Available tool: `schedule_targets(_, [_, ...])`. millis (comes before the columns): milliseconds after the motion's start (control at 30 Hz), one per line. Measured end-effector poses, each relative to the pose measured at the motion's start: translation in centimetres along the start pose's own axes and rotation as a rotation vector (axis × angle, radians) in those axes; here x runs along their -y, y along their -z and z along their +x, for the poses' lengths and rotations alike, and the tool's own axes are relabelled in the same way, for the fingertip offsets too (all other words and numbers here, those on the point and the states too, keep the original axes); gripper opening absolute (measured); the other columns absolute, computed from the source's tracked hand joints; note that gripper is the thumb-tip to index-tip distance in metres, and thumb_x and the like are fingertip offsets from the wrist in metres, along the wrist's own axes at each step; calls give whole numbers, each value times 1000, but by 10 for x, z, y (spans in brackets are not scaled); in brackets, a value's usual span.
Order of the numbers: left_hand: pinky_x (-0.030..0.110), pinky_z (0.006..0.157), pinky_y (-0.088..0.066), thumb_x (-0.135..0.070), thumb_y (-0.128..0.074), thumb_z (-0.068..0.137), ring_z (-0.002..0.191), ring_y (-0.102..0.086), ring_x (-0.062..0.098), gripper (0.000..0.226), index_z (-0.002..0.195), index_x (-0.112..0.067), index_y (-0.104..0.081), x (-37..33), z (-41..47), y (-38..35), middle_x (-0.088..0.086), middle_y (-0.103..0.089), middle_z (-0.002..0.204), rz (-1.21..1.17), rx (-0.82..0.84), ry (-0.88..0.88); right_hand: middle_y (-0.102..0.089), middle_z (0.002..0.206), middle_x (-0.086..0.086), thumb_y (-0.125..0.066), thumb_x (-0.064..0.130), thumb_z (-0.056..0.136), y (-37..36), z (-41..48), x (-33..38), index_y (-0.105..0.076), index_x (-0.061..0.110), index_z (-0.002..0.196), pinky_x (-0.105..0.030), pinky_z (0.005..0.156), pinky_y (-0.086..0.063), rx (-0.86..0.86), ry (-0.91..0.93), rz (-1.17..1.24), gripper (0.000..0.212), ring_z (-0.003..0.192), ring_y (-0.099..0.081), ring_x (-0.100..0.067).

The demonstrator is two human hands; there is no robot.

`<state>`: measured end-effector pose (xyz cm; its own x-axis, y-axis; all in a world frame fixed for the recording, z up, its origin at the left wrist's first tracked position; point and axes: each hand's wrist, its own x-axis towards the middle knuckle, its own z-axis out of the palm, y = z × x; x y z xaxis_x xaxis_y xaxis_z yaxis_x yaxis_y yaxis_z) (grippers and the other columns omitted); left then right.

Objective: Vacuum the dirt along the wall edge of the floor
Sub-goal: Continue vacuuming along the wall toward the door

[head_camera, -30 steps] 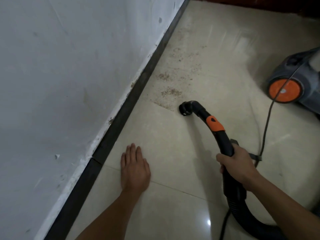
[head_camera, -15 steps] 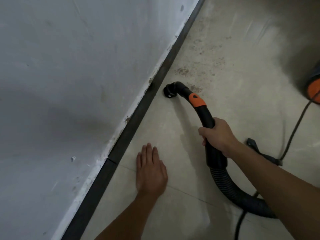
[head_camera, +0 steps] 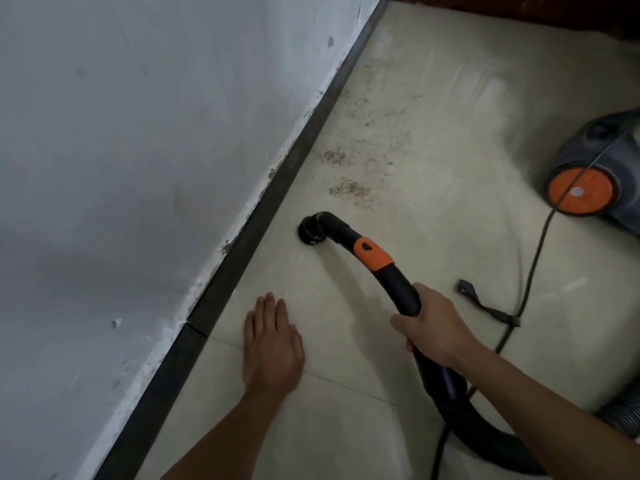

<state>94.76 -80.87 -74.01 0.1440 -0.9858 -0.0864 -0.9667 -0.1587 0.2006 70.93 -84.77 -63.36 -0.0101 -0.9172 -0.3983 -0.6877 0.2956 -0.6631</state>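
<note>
My right hand [head_camera: 434, 327] grips the black vacuum hose handle [head_camera: 398, 285], which has an orange collar [head_camera: 373, 253]. The hose's round black mouth [head_camera: 311, 232] rests on the beige tile floor, a short way from the dark baseboard [head_camera: 277, 192]. Brown dirt patches [head_camera: 348, 188] lie on the floor just beyond the mouth, and more dirt [head_camera: 334, 155] spreads farther along the wall edge. My left hand [head_camera: 272, 348] lies flat on the floor with fingers spread, close to the baseboard.
The grey vacuum body with an orange wheel [head_camera: 580, 192] stands at the right. Its power cord [head_camera: 533, 268] and a black strap [head_camera: 485, 306] trail across the floor. A white scuffed wall [head_camera: 138, 168] fills the left. Dark furniture runs along the far edge [head_camera: 519, 8].
The hose mouth went toward the baseboard and has since drawn back a little from it, still short of the dirt. My left hand stays flat on the floor.
</note>
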Motion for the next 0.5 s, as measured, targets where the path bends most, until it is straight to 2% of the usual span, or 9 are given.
schedule_targets(133, [48,117,-24,-29,-16,93,141,-34,33,63,140,2,-45,-4,-2,5,21,-38,150,-27,-32,-21,-65,64,-11,-71,9,81,32,-43,-54,-54,15,89,-30,44,-51,-129,-115,24,19,47,-65,-22])
schedule_targets(233, [52,113,-30,-28,-16,91,136,-39,37,64,136,5,-49,-7,-4,7,25,-42,145,-31,-32,-23,-65,55,-9,-71,5,79,58,-58,-85,-59,14,92,-26,39,-47,-260,-207,96,20,42,-63,-21])
schedule_targets(300, [53,112,-31,-27,-17,91,135,-41,38,64,135,6,-49,-8,-4,8,26,-43,144,-32,-33,-19,-64,55,-13,-71,3,79,74,-54,-97,-60,8,91,-29,43,-49,-334,-258,170,16,41,-62,-22])
schedule_targets(400, [52,113,-29,-26,-18,91,136,-39,38,63,136,6,-49,-10,-4,8,26,-43,144,-35,-31,-8,-65,57,-16,-70,3,80,84,-35,-95,-61,4,91,-33,48,-50,-359,-292,272,14,42,-61,-22])
schedule_targets(500, [51,114,-27,-26,-16,91,137,-37,37,63,137,3,-48,-10,-3,8,25,-41,146,-29,-29,-6,-65,59,-15,-70,4,80,74,-13,-75,-61,5,92,-29,47,-48,-298,-258,300,15,42,-62,-20])
